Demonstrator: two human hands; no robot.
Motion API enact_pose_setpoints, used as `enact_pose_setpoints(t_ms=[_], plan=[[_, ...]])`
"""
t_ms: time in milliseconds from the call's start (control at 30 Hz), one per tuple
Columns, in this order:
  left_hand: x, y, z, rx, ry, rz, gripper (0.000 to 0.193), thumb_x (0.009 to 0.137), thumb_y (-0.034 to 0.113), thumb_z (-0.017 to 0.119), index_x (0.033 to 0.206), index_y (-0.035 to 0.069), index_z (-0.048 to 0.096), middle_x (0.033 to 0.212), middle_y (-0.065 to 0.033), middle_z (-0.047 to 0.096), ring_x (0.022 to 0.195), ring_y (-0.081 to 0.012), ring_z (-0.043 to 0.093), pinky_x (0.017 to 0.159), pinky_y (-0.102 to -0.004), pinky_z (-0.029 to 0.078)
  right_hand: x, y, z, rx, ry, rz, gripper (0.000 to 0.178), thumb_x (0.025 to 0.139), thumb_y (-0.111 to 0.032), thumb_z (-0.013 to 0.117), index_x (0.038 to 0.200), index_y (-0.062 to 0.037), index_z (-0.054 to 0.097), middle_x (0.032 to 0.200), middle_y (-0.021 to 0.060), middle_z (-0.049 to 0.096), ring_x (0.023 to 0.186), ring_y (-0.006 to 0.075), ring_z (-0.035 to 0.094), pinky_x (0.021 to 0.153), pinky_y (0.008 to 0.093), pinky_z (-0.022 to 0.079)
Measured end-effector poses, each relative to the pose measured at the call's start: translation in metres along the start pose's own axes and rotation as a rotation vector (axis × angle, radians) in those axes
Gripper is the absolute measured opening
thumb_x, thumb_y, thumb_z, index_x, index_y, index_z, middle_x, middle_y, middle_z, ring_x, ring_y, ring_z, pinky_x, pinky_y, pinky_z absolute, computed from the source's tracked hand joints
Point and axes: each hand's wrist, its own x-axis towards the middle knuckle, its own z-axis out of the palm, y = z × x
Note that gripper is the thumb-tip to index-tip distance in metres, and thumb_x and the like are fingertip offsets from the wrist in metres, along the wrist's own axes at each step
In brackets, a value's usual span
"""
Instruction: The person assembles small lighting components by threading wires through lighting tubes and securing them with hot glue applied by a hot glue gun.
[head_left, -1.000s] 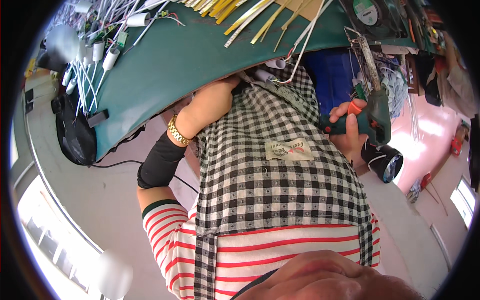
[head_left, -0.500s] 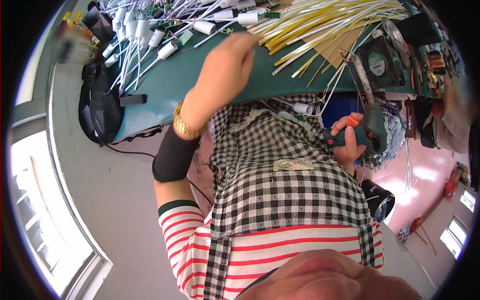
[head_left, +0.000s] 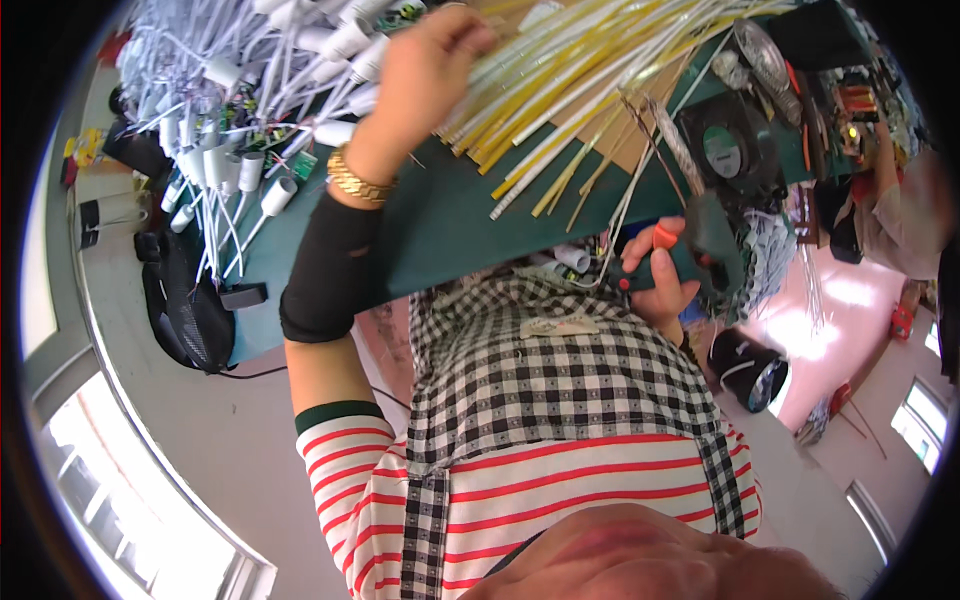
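My left hand (head_left: 425, 75) is stretched over the far part of the bench, between a heap of white lamp caps with wires and circuit boards (head_left: 245, 165) and a spread of yellow and white strips (head_left: 540, 100). Its fingers are curled inward, and what they pinch, if anything, is hidden. Against the bench's front edge, my right hand (head_left: 660, 280) is wrapped round the grip of a dark green soldering gun (head_left: 715, 245) with an orange-red trigger. The gun's long tip points away over the bench. Beside it in my lap lies a white lamp cap (head_left: 572, 258).
A black fan-like device (head_left: 725, 148) stands at the right of the green bench top (head_left: 440, 225). A black mesh-backed object (head_left: 195, 315) hangs at the left bench corner. A dark bin (head_left: 745, 370) is low at the right. Another person (head_left: 900, 215) sits at far right.
My left hand has moved farther out, up to the heap and the strips. My right hand keeps hold of the soldering gun. The view has shifted, showing more of the bench.
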Motion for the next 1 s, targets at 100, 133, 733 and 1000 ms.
enact_pose_setpoints(t_ms=[100,133,733,1000], plan=[[-0.006,0.035,-0.041,-0.471,0.061,0.061,0.026,0.093,0.006,0.052,0.118,0.006,0.058,0.09,-0.0051,0.064,0.083,-0.0132,0.059,0.078,-0.024,0.046,0.007,-0.006,0.0,0.037,0.002,0.009,0.037,0.084,-0.011,0.053,0.118,0.0,0.044,0.08,0.0137,0.055,0.061,0.0171,0.051,0.058,0.0311,0.044],[-0.011,0.044,-0.062,-0.195,0.257,0.13,0.011,0.09,0.005,0.055,0.091,0.001,0.065,0.081,-0.0046,0.067,0.072,-0.0094,0.059,0.069,-0.0219,0.047,0.01,-0.009,0.003,0.042,-0.008,0.041,0.037,0.084,-0.011,0.053,0.118,0.0,0.044,0.08,0.0137,0.055,0.061,0.0171,0.051,0.058,0.0311,0.044],[-0.142,0.098,0.004,0.268,-0.14,-0.325,0.01,0.069,0.003,0.068,0.077,0.007,0.062,0.072,-0.0069,0.054,0.069,-0.0265,0.054,0.06,-0.036,0.044,-0.002,-0.034,0.002,-0.103,-0.3,0.299,0.033,0.089,-0.012,0.053,0.118,-0.0023,0.041,0.081,0.014,0.059,0.075,0.0185,0.058,0.068,0.0301,0.047],[-0.151,0.091,-0.006,0.344,-0.024,-0.422,0.012,0.065,0.002,0.067,0.074,0.007,0.062,0.066,-0.0046,0.054,0.061,-0.0235,0.053,0.055,-0.0334,0.041,0.032,-0.061,0.0,-0.285,-0.704,0.713,0.027,0.086,-0.002,0.051,0.112,0.0025,0.05,0.089,0.0138,0.058,0.078,0.0174,0.056,0.073,0.0296,0.045]])
